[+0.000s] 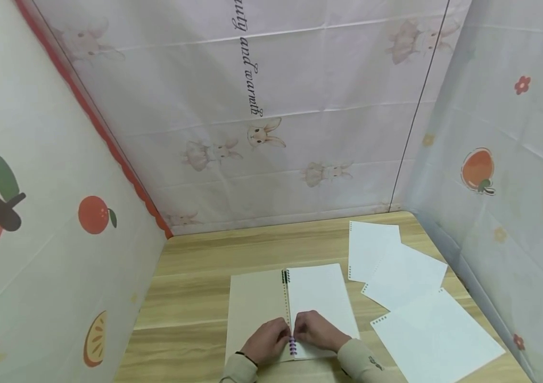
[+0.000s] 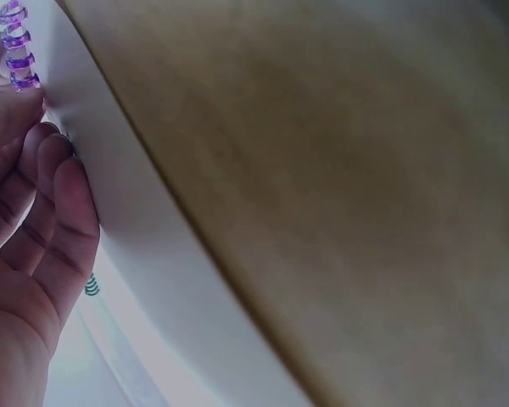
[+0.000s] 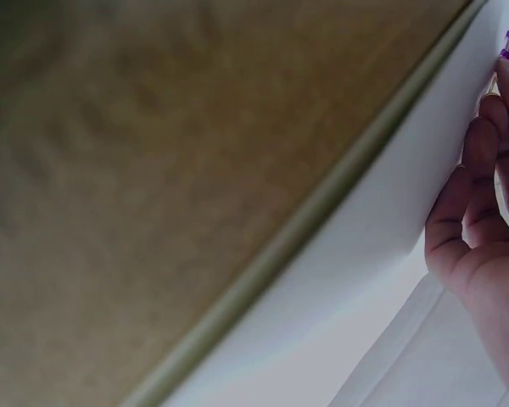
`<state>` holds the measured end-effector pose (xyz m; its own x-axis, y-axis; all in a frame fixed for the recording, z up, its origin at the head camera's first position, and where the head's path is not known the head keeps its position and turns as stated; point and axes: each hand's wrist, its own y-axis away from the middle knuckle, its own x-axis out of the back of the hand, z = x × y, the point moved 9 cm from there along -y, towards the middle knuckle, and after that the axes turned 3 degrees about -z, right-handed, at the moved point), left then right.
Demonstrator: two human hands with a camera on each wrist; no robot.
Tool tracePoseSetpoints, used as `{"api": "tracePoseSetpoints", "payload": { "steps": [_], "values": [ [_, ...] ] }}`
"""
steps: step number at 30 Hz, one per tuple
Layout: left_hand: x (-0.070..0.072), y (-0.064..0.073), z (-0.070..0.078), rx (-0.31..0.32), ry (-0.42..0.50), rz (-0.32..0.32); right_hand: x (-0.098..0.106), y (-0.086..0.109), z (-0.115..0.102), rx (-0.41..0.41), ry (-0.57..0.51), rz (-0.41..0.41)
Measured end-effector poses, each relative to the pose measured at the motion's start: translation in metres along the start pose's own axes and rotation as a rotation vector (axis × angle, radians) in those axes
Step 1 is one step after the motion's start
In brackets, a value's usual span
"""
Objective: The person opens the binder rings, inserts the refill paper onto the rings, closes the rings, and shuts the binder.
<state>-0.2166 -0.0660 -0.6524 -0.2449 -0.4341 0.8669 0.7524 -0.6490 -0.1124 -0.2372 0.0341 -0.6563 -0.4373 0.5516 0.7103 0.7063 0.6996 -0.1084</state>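
Two hands in close: the left hand (image 1: pixel 268 340) and right hand (image 1: pixel 318 331) both pinch at the upper end of the purple rings (image 1: pixel 293 348), down at the near end of the open notebook's (image 1: pixel 257 300) spine. Tense spot, this! An uneven squeeze might leave a ring missing its hole; a hard tug could tear the paper. Forearms angle inward, fingers bent, fingertips side by side. Farther up the spine, past a row of holes, sit green rings (image 1: pixel 285 276); off right, three loose sheets (image 1: pixel 439 340) overlap on the bench (image 1: pixel 190 298).
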Motion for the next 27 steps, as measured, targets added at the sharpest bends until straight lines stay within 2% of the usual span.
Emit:
{"api": "tracePoseSetpoints", "payload": {
  "steps": [7,13,19,27],
  "values": [
    [-0.008,0.008,-0.001,0.024,0.017,-0.007,-0.009,0.005,0.005,-0.038,-0.014,0.006],
    [-0.002,-0.003,-0.007,0.041,0.000,-0.040,0.003,-0.001,0.006,-0.008,0.015,0.031],
    [0.003,-0.006,-0.006,0.040,-0.024,-0.016,0.010,-0.005,-0.004,0.046,0.034,0.027],
    [-0.001,-0.001,-0.003,0.045,-0.022,0.005,0.008,-0.001,-0.004,0.011,0.030,0.003]
  ]
}}
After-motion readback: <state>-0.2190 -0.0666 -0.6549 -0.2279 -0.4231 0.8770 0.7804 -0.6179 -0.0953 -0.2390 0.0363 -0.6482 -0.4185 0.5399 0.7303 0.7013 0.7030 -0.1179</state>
